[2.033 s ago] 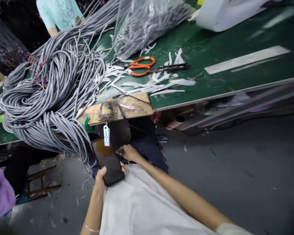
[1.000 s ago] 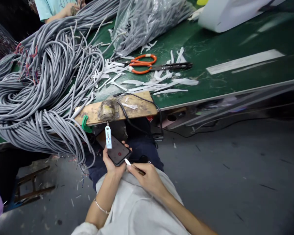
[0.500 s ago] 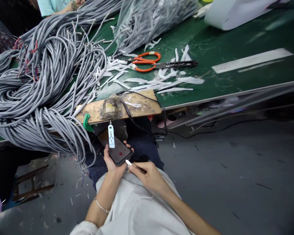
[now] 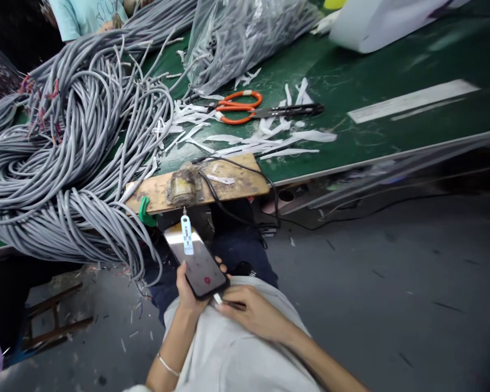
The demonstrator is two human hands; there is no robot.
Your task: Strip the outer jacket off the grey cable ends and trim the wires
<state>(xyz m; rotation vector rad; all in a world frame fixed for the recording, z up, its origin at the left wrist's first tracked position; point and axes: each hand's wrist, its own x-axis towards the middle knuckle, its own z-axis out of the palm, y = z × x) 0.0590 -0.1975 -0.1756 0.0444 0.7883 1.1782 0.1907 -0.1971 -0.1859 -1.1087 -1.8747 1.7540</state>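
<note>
My left hand (image 4: 190, 294) is wrapped round a dark smartphone (image 4: 206, 270), its screen up with a red round mark near the lower end. Close to the phone's bottom edge, my right hand (image 4: 249, 310) pinches a small white-tipped piece (image 4: 218, 298) that looks like a plug. A dark part shows between those fingers; whether the tip touches the phone I cannot tell. Above the phone's upper half, a light-blue slotted plastic piece (image 4: 187, 235) sticks out on a thin metal pin from a taped cylinder (image 4: 183, 187) fixed on a wooden board (image 4: 239, 179).
Grey cables (image 4: 81, 136) are heaped on the green table (image 4: 412, 60) at left, some hanging over its edge. Orange-handled scissors (image 4: 239, 106) lie among white strips (image 4: 261, 142). A plastic bag of grey pieces (image 4: 245, 43) lies behind. Across the table is a person in a light-blue shirt (image 4: 85, 16).
The phone has come down and nearer to my body, with its screen now catching light. My right hand has moved down with the white-tipped piece, staying by the phone's lower edge.
</note>
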